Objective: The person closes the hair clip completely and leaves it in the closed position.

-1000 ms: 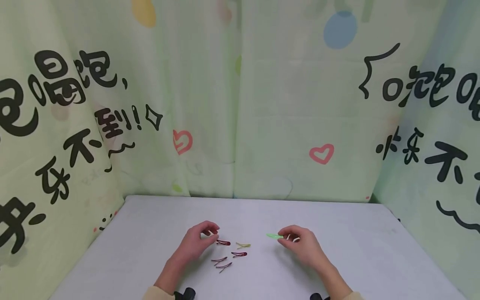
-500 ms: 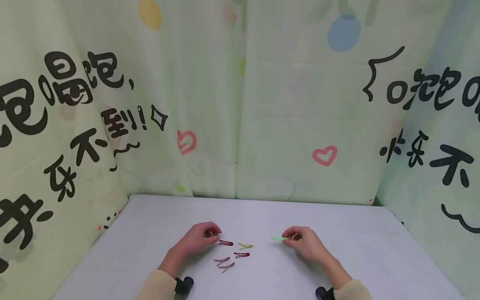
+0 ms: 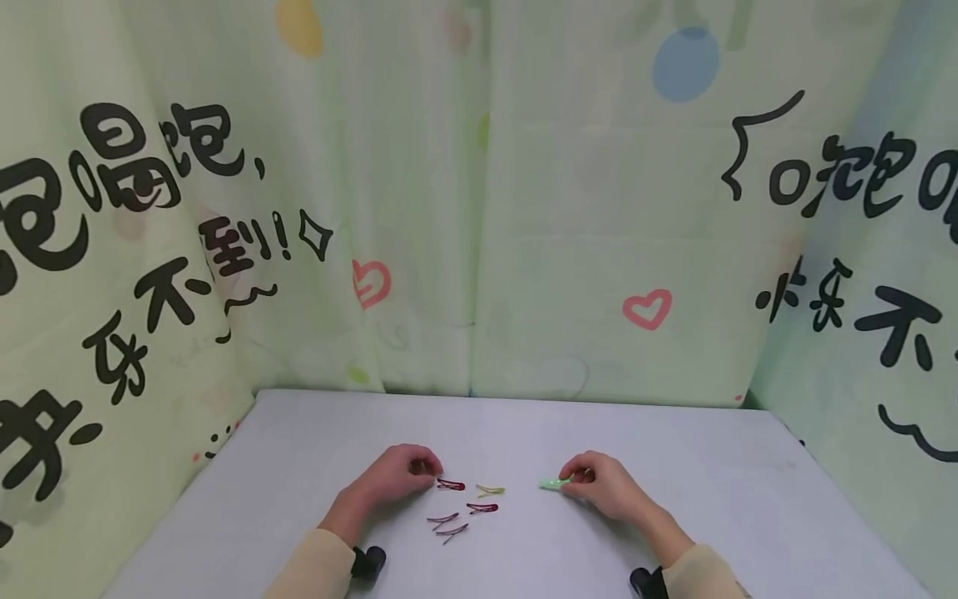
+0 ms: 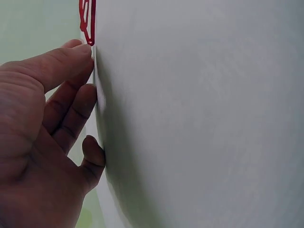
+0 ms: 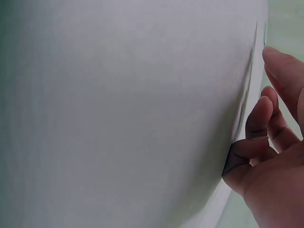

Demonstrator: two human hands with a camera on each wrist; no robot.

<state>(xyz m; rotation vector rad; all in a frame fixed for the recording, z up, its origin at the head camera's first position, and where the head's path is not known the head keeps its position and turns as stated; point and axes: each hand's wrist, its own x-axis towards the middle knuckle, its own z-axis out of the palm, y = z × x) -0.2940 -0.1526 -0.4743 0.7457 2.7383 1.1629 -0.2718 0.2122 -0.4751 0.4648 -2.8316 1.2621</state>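
Green hair clip (image 3: 552, 482), light and springy, is pinched at one end by right hand (image 3: 599, 484); left hand (image 3: 399, 476), curled, touches the red clip (image 3: 451, 484).

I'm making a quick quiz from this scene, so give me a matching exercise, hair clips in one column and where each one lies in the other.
Things:
1. green clip
2. red clip
3. yellow clip
4. purple clips

Places:
A. nearest the person, in the cluster's front
B. at the right hand, pinched in its fingers
C. just beside the left hand
D. between the red clip and the green one

Pairs: 1-B, 2-C, 3-D, 4-A
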